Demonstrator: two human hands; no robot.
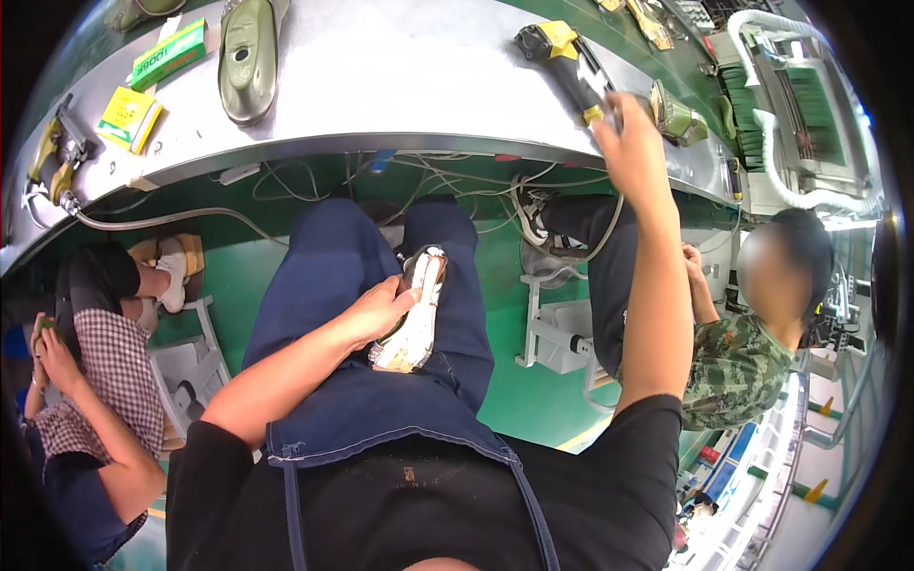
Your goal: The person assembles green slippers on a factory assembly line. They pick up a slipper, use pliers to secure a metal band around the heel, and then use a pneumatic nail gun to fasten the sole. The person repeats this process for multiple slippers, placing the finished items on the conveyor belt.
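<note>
My left hand (381, 309) is closed around a shoe last (414, 319) resting on my lap. Its pale underside faces up, with gathered material along the edges and a dark patch near the far end. My right arm stretches out to the bench, where my right hand (628, 138) is at the near end of a yellow and black staple gun (569, 71). The fingers there are smeared by motion, so whether they grip the tool does not show.
On the metal bench (400, 71) lie a green shoe last (249, 67), a green box (169, 55), a yellow box (129, 119) and another yellow-black tool (52, 157). A green last (678, 119) lies beyond my right hand. Cables (428, 176) hang below. People (743, 352) sit on both sides.
</note>
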